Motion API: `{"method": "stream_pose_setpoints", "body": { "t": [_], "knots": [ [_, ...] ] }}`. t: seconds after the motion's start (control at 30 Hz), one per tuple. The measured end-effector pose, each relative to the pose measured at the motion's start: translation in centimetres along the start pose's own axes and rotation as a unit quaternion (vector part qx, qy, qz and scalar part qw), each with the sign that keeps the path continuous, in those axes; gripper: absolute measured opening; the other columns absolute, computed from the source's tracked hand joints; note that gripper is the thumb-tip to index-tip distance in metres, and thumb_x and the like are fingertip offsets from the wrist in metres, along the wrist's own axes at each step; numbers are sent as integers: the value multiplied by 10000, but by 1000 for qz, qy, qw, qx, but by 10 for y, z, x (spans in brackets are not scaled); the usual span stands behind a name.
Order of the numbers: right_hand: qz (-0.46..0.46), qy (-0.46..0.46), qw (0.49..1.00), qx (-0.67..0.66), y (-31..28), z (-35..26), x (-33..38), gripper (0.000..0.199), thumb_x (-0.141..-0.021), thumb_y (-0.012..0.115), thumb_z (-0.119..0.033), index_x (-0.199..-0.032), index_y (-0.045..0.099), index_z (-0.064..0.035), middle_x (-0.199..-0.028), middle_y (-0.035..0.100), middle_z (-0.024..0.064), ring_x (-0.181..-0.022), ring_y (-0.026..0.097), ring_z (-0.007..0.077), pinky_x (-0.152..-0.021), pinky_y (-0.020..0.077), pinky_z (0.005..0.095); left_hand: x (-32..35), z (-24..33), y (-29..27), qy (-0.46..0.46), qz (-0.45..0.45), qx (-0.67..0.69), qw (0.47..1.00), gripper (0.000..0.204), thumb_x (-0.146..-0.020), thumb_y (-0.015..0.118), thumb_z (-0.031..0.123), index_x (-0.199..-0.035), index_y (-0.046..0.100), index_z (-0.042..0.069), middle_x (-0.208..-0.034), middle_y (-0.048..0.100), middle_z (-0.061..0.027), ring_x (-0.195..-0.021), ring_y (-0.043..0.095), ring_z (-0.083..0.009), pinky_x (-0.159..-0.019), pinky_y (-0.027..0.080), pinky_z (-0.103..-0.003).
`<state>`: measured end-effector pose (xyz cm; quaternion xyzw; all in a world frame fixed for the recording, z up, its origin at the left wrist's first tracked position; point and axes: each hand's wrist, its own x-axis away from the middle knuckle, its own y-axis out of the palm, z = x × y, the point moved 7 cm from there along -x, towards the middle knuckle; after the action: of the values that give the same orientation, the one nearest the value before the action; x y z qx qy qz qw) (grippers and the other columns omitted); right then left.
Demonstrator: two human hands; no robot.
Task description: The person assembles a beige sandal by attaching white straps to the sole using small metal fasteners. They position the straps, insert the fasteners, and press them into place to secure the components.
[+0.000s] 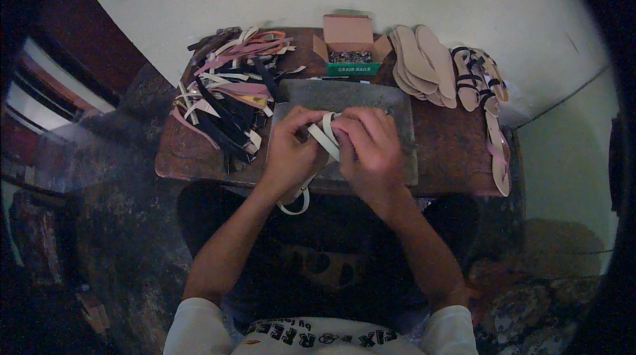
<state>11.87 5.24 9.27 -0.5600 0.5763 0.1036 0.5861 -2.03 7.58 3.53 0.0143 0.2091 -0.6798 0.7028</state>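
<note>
Centrally, pale strap (323,141) between left fingers (307,117) and right fingers (362,128), apparently pinched

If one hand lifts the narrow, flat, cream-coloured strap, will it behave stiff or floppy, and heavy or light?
The narrow, flat, cream-coloured strap is probably floppy, since it curves between the left hand and right hand. It looks thin, so likely light. Its rounded bend suggests slight springiness.

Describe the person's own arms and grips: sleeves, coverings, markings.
White sleeves are short, leaving the forearms bare, with no watch, cables or clear markings visible. Left grip and right grip are ungloved human hands; too blurry to rule out a ring.
</note>
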Motion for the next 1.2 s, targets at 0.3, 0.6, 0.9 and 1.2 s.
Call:
{"method": "stream_pose_setpoints", "body": {
  "t": [0.3,0.6,0.9,1.2],
  "knots": [
    [30,17,999,-5,-2,6,3,203,-706,662,8,-898,653,-56,-944,609,90,-856,585,295,-748,459,410,-1,-16,0,-35,2,43,998,189,-890,654,53,-1072,693,22,-1024,668,-43,-941,617,-124,-857,496,-286],
    [11,-17,1000,8,-14,16,-5,284,-634,683,-24,-908,703,-94,-895,598,55,-847,578,274,-737,448,395,-2,-15,1,-65,7,107,992,253,-850,604,-32,-1075,705,26,-940,656,-43,-890,605,-121,-812,457,-255],
    [17,-57,998,9,-13,16,-6,244,-651,683,-43,-890,696,-86,-918,607,51,-888,583,261,-759,449,385,-2,-13,-2,-46,11,92,995,254,-842,626,-41,-1071,707,34,-943,662,-37,-898,608,-117,-821,462,-258],
    [22,-50,998,-31,-10,17,-8,251,-644,689,-4,-878,687,-94,-980,594,89,-958,587,298,-796,439,423,-2,-6,-1,6,9,91,996,248,-830,640,-33,-1049,719,55,-918,642,-30,-860,585,-115,-776,442,-248]
  ]
}}
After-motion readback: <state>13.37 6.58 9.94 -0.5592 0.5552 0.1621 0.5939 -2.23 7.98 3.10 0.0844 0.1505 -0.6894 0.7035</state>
